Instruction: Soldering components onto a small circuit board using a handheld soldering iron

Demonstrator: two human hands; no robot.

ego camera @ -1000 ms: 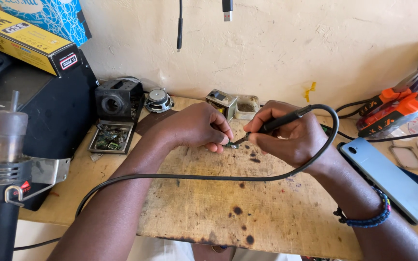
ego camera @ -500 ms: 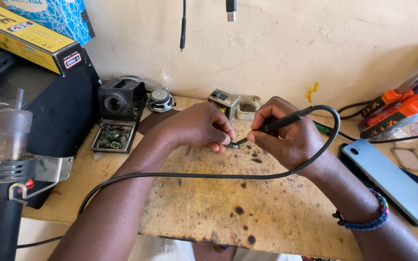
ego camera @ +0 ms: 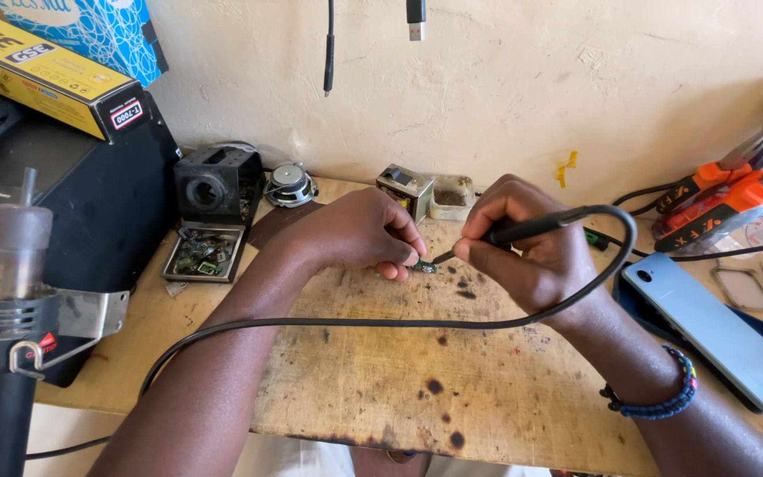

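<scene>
One scorched wooden board covered the bench and carried everything else. At its nine o'clock stood one black box-shaped unit, with one yellow carton lying on top of it and one blue patterned box behind that. One hot-air wand sat upright in its metal holder at eight o'clock. One phone with a pale blue back lay face down at three o'clock, and two orange-handled tools rested together at two o'clock. At eleven o'clock sat one black cube-shaped stand with one small tray of circuit scraps just in front of it and one small round speaker beside it. At twelve o'clock, against the wall, stood one small metal block touching one shallow tin.

Two hands worked at the board's centre. The right hand was closed around one black soldering iron, held like a pen, its single black cable looping over the wrist and sweeping back toward seven o'clock. The left hand was curled, its fingertips pinching one tiny component against the board. That component lay between the two hands, at the left hand's three o'clock and the right hand's nine o'clock, with the iron's tip touching it.
</scene>
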